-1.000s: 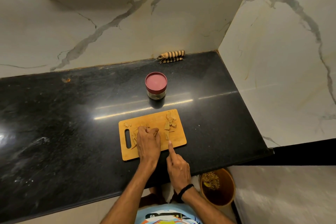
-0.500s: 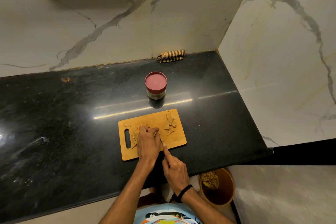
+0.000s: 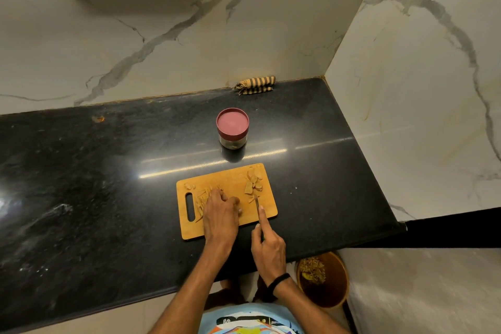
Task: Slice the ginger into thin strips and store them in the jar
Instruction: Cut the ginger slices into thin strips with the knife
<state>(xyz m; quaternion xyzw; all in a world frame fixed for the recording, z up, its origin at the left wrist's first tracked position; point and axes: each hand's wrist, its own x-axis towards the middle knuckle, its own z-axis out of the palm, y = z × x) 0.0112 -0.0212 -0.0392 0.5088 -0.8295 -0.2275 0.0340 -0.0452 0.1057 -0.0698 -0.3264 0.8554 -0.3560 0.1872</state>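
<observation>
Ginger strips (image 3: 200, 202) lie cut at the handle-slot end of the cutting board (image 3: 230, 179), on the black counter (image 3: 108, 184). Nearest, below the counter's edge, a brown bin (image 3: 334, 290) holds scraps. The right hand (image 3: 268, 249) grips a knife (image 3: 256, 202), forefinger straight along the blade's back, the other fingers curled round the handle. Beside it, the left hand (image 3: 221, 214) presses curled fingers down on the strips' right edge; what lies under the palm is hidden. Uncut ginger slices (image 3: 253, 183) sit by the knife's tip. Beyond the board stands the jar (image 3: 232, 127), its maroon lid on. A striped cloth (image 3: 256, 85) lies against the wall.
</observation>
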